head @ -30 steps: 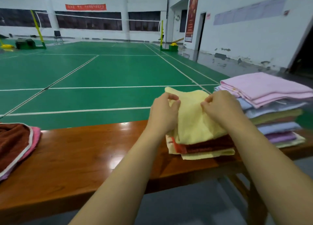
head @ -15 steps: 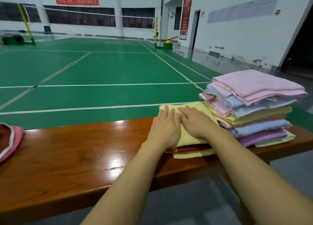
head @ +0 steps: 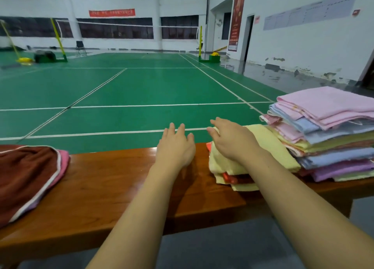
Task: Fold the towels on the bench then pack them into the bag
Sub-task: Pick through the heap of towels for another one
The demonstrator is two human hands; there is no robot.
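The folded pale-yellow terry towel (head: 269, 147) tops a short pile on the glossy brown wooden surface (head: 113, 179), just beside the tall pastel towel stack (head: 332, 135). The right hand (head: 232, 141) rests flat on it, fingers straight; the left hand (head: 175, 147) hovers spread and empty to its left, nearer the maroon cloth heap (head: 26, 175).

The bench (head: 113, 179) is of wood with a glossy varnish that reflects light. The yellow towel (head: 269, 147) looks like soft, matt terry cloth, slightly rough. The stack of towels (head: 332, 135) beside it is also matt cloth, the pink one on top smoother. The brown cloth (head: 24, 175) has a fuzzy surface and a white trim. The green floor (head: 141, 90) is smooth, with a slight shine.
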